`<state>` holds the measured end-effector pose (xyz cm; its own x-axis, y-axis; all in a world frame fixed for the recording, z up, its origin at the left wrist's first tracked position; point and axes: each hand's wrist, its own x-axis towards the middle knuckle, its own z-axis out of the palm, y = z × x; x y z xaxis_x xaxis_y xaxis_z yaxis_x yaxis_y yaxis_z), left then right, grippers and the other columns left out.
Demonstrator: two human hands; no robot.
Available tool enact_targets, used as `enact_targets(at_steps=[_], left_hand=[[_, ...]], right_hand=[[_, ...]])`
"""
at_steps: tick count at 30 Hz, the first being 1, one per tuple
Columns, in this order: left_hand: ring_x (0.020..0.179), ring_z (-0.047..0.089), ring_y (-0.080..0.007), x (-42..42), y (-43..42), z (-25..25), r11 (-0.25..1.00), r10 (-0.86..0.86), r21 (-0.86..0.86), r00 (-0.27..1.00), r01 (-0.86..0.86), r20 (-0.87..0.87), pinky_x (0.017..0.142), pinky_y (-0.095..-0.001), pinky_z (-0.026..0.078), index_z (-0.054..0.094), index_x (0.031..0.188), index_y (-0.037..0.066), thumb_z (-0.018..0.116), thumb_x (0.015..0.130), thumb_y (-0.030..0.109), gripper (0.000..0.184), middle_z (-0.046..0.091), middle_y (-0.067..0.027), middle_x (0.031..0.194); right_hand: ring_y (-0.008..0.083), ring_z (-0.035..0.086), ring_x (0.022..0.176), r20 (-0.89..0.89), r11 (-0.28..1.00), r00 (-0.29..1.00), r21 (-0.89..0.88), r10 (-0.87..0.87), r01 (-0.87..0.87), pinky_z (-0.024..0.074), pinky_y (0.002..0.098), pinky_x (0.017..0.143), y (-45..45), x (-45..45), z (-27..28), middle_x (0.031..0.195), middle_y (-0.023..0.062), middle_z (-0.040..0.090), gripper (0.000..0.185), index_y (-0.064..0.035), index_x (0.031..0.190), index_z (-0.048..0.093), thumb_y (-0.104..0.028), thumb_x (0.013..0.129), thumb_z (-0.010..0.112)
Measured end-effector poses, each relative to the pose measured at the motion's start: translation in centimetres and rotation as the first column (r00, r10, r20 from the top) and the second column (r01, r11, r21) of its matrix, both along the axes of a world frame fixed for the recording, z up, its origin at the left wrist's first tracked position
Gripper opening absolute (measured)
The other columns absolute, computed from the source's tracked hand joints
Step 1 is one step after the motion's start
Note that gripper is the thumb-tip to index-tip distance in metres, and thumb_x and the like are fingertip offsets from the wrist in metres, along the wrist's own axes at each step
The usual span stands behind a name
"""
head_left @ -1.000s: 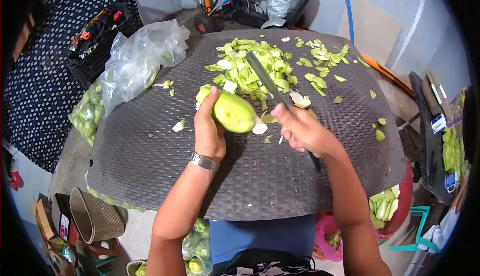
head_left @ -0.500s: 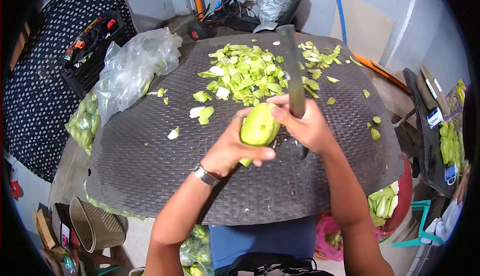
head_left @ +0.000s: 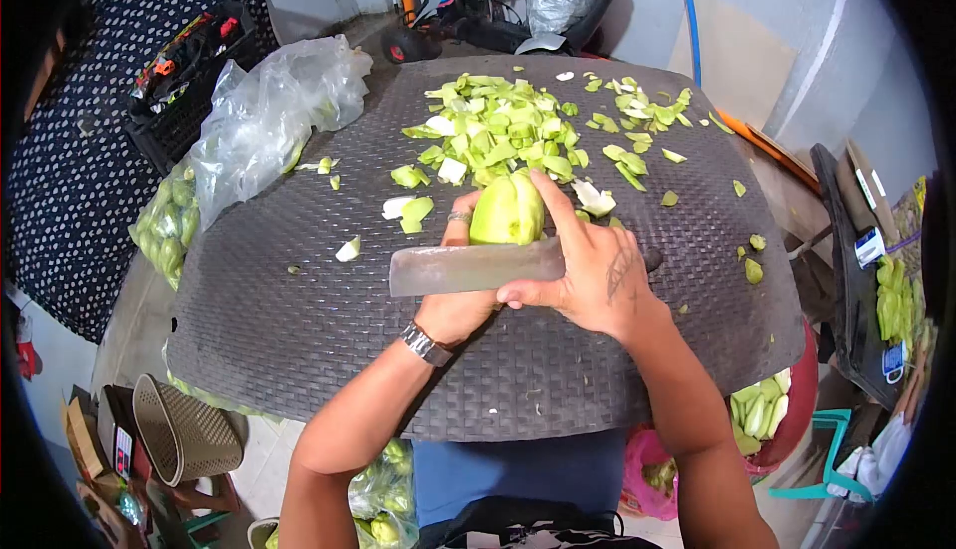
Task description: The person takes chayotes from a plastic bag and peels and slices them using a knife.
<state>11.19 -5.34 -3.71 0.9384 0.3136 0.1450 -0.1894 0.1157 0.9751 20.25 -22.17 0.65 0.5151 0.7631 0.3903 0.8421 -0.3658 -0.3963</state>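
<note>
A pale green, ribbed vegetable [head_left: 508, 211] is held upright over the dark woven tabletop [head_left: 299, 340]. My left hand [head_left: 456, 305] is wrapped round its left side and underside, partly hidden behind the blade. My right hand [head_left: 593, 275] grips a broad knife [head_left: 468, 268], its blade lying level across the near side of the vegetable and pointing left. The right index finger reaches up along the vegetable's right side. Just beyond the hands lies a heap of green peelings [head_left: 498, 126].
A clear plastic bag [head_left: 284, 101] lies on the table's left side, with bagged green vegetables [head_left: 169, 225] beside the edge. Smaller peelings [head_left: 647, 106] are scattered at the back right. A red basin [head_left: 797, 410] of cut vegetables stands below the right edge.
The knife has swung from pointing away to lying level across the vegetable. The vegetable has been turned upright, and my left hand has shifted beneath and behind the blade.
</note>
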Motion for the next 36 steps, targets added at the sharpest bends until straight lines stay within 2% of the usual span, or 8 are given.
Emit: enact_targets(at_steps=[4, 10, 19, 24, 28, 31, 34, 36], left_hand=[[0.102, 0.070, -0.0199, -0.9, -0.9, 1.0, 0.989, 0.024, 0.147, 0.998, -0.015, -0.058, 0.060, -0.0277, 0.063, 0.030, 0.148, 0.005, 0.080, 0.084, -0.001, 0.082, 0.062, -0.0151, 0.127], [0.096, 0.070, -0.0205, -1.4, -2.0, 1.4, 0.999, -0.036, -0.008, 0.997, 0.036, -0.070, 0.058, -0.0284, 0.063, 0.030, 0.148, 0.008, 0.074, 0.075, -0.012, 0.087, 0.061, -0.0132, 0.122], [0.096, 0.069, -0.0203, -1.2, -1.4, 0.9, 0.997, -0.063, 0.041, 0.995, 0.067, -0.082, 0.055, -0.0286, 0.061, 0.030, 0.149, 0.008, 0.073, 0.070, -0.012, 0.092, 0.061, -0.0121, 0.120], [0.106, 0.070, -0.0313, -1.0, -1.5, -0.2, 0.943, 0.027, 0.333, 0.997, -0.001, -0.073, 0.080, -0.0387, 0.061, 0.046, 0.141, 0.003, 0.079, 0.067, 0.000, 0.081, 0.064, -0.0179, 0.125], [0.104, 0.071, -0.0255, -1.8, -1.9, 0.3, 0.760, 0.070, 0.645, 0.997, -0.077, 0.037, 0.086, -0.0403, 0.060, 0.044, 0.142, 0.001, 0.080, 0.069, 0.000, 0.082, 0.062, -0.0157, 0.130], [0.111, 0.070, -0.0269, -2.0, -2.2, 1.0, 0.814, 0.086, 0.581, 0.989, 0.001, -0.123, 0.099, -0.0415, 0.055, 0.047, 0.141, 0.001, 0.082, 0.066, 0.005, 0.082, 0.063, -0.0156, 0.133], [0.113, 0.070, -0.0275, -1.7, -1.8, 1.8, 0.690, -0.018, 0.724, 0.999, -0.007, 0.027, 0.096, -0.0416, 0.057, 0.046, 0.141, 0.001, 0.082, 0.070, 0.003, 0.080, 0.063, -0.0155, 0.134], [0.112, 0.071, -0.0296, -1.1, -1.3, 0.7, 0.909, -0.060, 0.413, 0.998, 0.056, -0.004, 0.095, -0.0418, 0.059, 0.046, 0.140, 0.001, 0.084, 0.074, 0.003, 0.076, 0.063, -0.0170, 0.135]], right_hand=[[0.0403, 0.076, 0.090, 0.019, 0.998, 1.000, 0.059, 0.012, -0.013, 0.0593, 0.0486, 0.080, 0.1, 0.6, -0.4, 0.098, 0.0214, 0.075, 0.118, -0.0100, 0.159, 0.039, -0.080, 0.071, 0.076], [0.0400, 0.076, 0.090, 0.062, 0.994, 0.997, 0.101, 0.036, -0.042, 0.0592, 0.0495, 0.078, -0.3, 1.6, -0.5, 0.100, 0.0190, 0.076, 0.104, -0.0117, 0.152, 0.048, -0.079, 0.077, 0.072], [0.0421, 0.073, 0.093, 0.006, 0.979, 0.986, 0.116, 0.166, -0.165, 0.0571, 0.0470, 0.079, -0.9, 3.1, -0.6, 0.103, 0.0198, 0.073, 0.090, -0.0111, 0.144, 0.053, -0.073, 0.082, 0.072], [0.0399, 0.074, 0.087, -0.049, 0.971, 0.979, 0.145, 0.200, -0.191, 0.0574, 0.0488, 0.077, -0.9, 3.4, -0.9, 0.092, 0.0181, 0.074, 0.079, -0.0105, 0.136, 0.056, -0.070, 0.087, 0.070], [0.0390, 0.072, 0.082, -0.159, 0.973, 0.965, 0.134, 0.207, -0.186, 0.0555, 0.0471, 0.074, -0.9, 3.0, -0.4, 0.086, 0.0155, 0.072, 0.066, -0.0093, 0.122, 0.058, -0.067, 0.091, 0.068], [0.0367, 0.071, 0.078, -0.270, 0.969, 0.937, 0.172, 0.222, -0.180, 0.0539, 0.0455, 0.072, -1.0, 3.5, -0.2, 0.082, 0.0143, 0.070, 0.060, -0.0076, 0.115, 0.058, -0.063, 0.095, 0.066], [0.0337, 0.071, 0.078, -0.417, 0.931, 0.859, 0.326, 0.296, -0.162, 0.0529, 0.0450, 0.074, -0.9, 4.8, -1.3, 0.081, 0.0152, 0.069, 0.057, -0.0055, 0.113, 0.057, -0.060, 0.099, 0.064], [0.0336, 0.071, 0.083, -0.515, 0.958, 0.836, 0.283, 0.187, -0.040, 0.0530, 0.0453, 0.077, -1.4, 5.1, -1.2, 0.084, 0.0179, 0.070, 0.060, -0.0036, 0.117, 0.057, -0.061, 0.100, 0.062]])
